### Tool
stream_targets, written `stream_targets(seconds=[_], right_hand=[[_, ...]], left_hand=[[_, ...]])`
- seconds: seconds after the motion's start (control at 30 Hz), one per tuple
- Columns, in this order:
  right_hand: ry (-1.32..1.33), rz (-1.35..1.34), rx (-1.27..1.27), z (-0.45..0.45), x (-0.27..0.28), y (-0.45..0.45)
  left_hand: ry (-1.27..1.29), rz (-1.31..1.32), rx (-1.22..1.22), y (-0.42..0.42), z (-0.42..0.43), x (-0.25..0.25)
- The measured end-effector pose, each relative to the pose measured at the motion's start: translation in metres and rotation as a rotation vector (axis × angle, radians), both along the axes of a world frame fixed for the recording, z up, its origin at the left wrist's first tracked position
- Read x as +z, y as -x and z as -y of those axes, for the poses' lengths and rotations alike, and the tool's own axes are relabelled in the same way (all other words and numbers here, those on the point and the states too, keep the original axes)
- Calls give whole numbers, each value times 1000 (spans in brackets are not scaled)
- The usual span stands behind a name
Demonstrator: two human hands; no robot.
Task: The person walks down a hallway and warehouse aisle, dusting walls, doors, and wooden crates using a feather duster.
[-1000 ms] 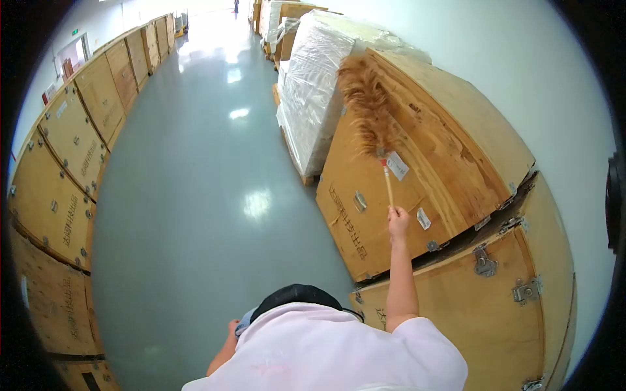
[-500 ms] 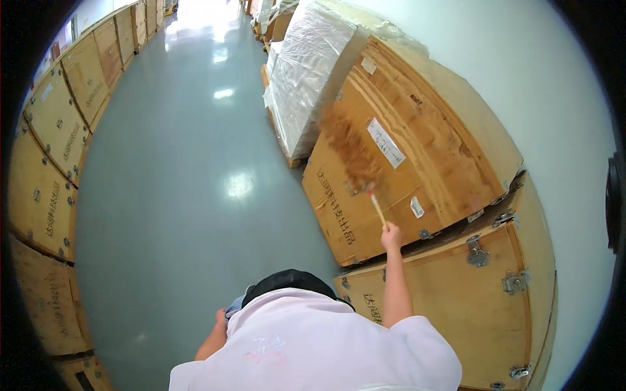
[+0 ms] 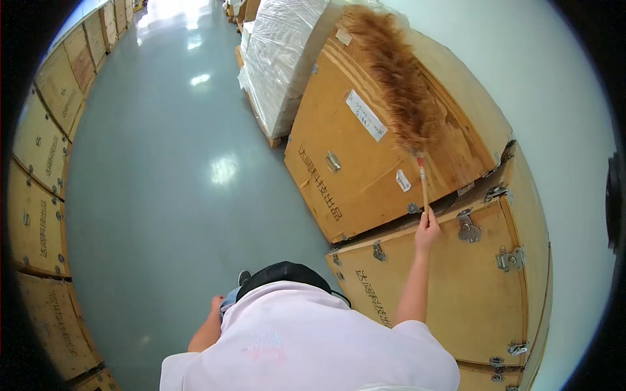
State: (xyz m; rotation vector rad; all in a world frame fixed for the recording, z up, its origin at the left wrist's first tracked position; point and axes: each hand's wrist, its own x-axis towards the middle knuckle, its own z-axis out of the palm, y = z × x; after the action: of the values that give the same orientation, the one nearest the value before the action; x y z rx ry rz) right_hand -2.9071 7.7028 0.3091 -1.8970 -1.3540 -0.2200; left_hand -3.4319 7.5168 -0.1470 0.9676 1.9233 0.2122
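Note:
My right hand (image 3: 428, 231) is closed around the thin wooden handle of a brown feather duster (image 3: 401, 85). The feathers lie along the upper right part of a large wooden crate (image 3: 326, 189), over its wood-grained panel; whether they press on it I cannot tell. On that crate are paper labels, a metal latch and black printed characters. My left hand (image 3: 217, 304) hangs low by my hip, close to my jeans, its fingers mostly hidden.
A nearer wooden crate (image 3: 450, 293) with metal latches stands on my right. Beyond is a plastic-wrapped stack (image 3: 280, 58) on a pallet. More crates (image 3: 39, 215) line the left side of the grey floor (image 3: 163, 195). A white wall (image 3: 548, 130) rises at right.
The feather duster has swung from the left-middle of the crate to its upper right, with my right hand moving right. My view has shifted slightly forward along the aisle.

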Motion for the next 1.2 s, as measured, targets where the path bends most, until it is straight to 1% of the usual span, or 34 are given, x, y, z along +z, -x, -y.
stream_targets(seconds=[0.07,0.13,0.2,0.27,0.3,0.33,0.37,0.5,0.57,0.6,0.63,0.7,0.73,0.83,0.87,0.93,0.97,1.03,1.07,1.13,1.17,1.2], right_hand=[[66,-119,-22,2,-11,-10],[32,-67,20,8,-47,-27],[-3,-18,66,19,-80,-39],[226,-36,11,31,-99,-38],[226,-38,15,35,-102,-37],[258,-163,1,38,-106,-36],[290,-289,-12,38,-106,-31],[301,-299,-95,45,-68,-1],[162,-321,-79,51,-56,-3],[47,-324,-53,52,-53,-8],[55,-327,-69,54,-49,-15],[-112,-258,-54,62,-41,-29],[-71,-324,-94,67,-38,-35],[-26,-301,-200,85,-46,-57],[-23,-300,-203,89,-54,-65],[-9,-196,-284,103,-84,-80],[-6,-197,-286,109,-100,-90],[-11,-12,-214,123,-136,-109],[-9,-15,-215,131,-152,-116],[163,25,-247,148,-180,-126],[166,21,-246,156,-188,-128],[284,44,-286,165,-196,-131]], left_hand=[[-30,-17,12,-7,-9,4],[-3,19,74,-11,-9,10],[-8,40,101,-11,-5,3],[-13,55,127,-11,-1,2],[-13,25,116,-12,0,7],[-13,-6,106,-12,1,11],[-14,-9,111,-13,1,14],[-26,19,142,-13,5,22],[-38,36,153,-17,5,29],[-34,30,132,-19,2,34],[-28,24,108,-20,-1,38],[-12,13,59,-24,-5,47],[-5,7,34,-24,-5,49],[-38,34,-24,-25,-5,37],[-35,39,-15,-26,-6,37],[-32,30,-14,-27,-4,39],[-35,20,-11,-28,-3,41],[-17,2,-12,-31,-4,45],[-1,-15,-11,-32,-3,47],[1,-38,-25,-32,-4,53],[1,-55,-37,-32,-4,54],[7,-59,-36,-29,-3,48]])
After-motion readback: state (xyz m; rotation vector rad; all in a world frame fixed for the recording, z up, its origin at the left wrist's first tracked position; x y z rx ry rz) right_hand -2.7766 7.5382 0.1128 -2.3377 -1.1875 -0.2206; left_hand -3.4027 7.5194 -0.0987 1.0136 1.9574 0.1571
